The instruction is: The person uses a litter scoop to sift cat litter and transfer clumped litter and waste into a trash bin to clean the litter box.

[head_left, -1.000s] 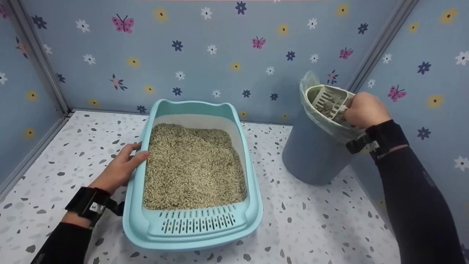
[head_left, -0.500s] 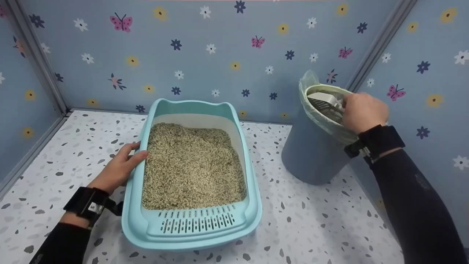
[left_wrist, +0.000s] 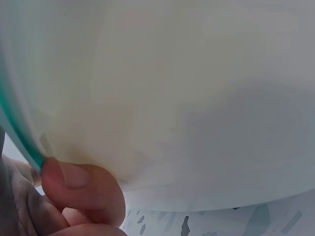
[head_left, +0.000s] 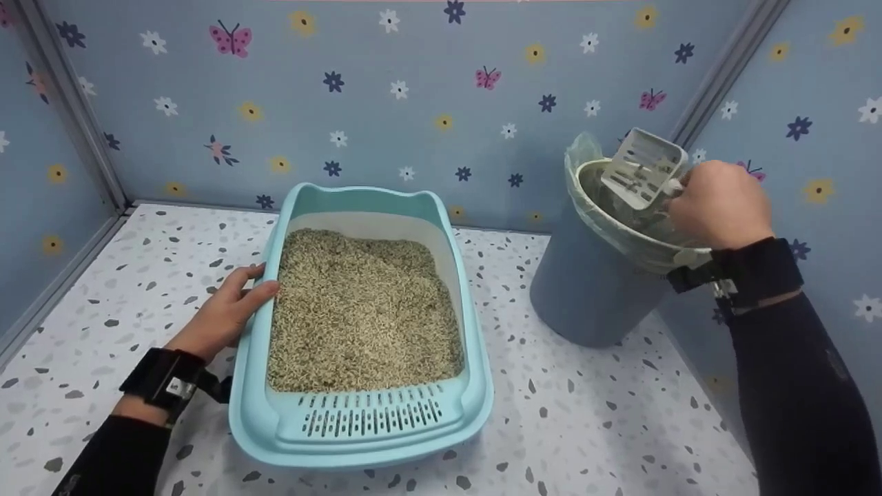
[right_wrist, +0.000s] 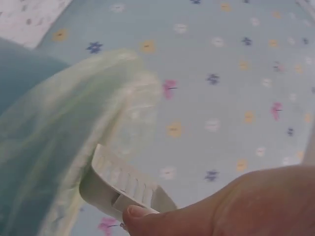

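Observation:
My left hand (head_left: 224, 313) grips the left rim of a light blue litter box (head_left: 368, 451), thumb over the edge and fingers outside. In the left wrist view the curled fingers (left_wrist: 88, 191) press against the box's pale wall. Grainy beige litter (head_left: 365, 317) fills the box. My right hand (head_left: 723, 203) holds a white slotted litter scoop (head_left: 644, 169) by its handle, above the mouth of a blue-grey bin (head_left: 586, 289). The scoop is tilted, and a few bits cling to its slots. In the right wrist view the scoop (right_wrist: 123, 179) is beside the bin liner.
A pale translucent bag (head_left: 620, 238) lines the bin and folds over its rim. The speckled white table (head_left: 544, 406) lies under box and bin. A flowered blue panel (head_left: 393, 124) stands close behind, with further panels at left and right.
My right hand moves up and slightly right, lifting the scoop from inside the bin's mouth to above it. Clumps seen in the scoop earlier are mostly gone. The left hand stays on the rim.

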Tool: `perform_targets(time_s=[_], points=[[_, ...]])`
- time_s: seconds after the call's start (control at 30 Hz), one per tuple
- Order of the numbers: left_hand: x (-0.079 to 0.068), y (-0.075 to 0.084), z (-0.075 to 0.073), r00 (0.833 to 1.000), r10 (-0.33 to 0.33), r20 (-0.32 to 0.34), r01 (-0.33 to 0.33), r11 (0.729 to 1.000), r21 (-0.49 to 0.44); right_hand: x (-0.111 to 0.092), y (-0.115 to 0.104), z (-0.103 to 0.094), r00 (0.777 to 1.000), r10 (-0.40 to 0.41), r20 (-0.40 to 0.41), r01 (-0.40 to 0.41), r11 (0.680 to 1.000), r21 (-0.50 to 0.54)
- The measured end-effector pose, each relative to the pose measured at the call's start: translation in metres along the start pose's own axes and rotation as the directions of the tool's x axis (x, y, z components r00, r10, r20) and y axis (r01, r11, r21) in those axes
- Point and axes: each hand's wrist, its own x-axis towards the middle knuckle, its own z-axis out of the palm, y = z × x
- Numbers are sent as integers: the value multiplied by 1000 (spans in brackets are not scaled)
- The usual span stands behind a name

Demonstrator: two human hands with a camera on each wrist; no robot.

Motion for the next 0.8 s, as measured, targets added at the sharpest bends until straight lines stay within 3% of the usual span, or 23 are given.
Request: perform_targets(time_s=[0.17, 0.3, 0.4, 0.53, 0.7, 0.8], points=[[-1, 2, 0, 1000, -3, 9, 3, 1000, -9, -18, -34, -25, 999, -24, 41, 20, 995, 94], [-1, 1, 1, 1000, -1, 9, 2, 1000, -12, -31, -77, -22, 993, -82, 85, 67, 984, 165], [-1, 0, 0, 1000, -6, 7, 6, 1000, -13, -34, -113, -6, 978, -162, 133, 134, 971, 200], [-1, -1, 0, 1000, -15, 5, 15, 1000, -16, -32, -154, 25, 938, -287, 195, 255, 952, 170], [-2, 1, 1, 1000, -13, 2, 13, 1000, -18, -24, -196, 66, 890, -351, 290, 357, 933, 31], [-1, 2, 1, 1000, -9, 3, 9, 1000, -18, -19, -213, 87, 870, -370, 325, 420, 902, -99]])
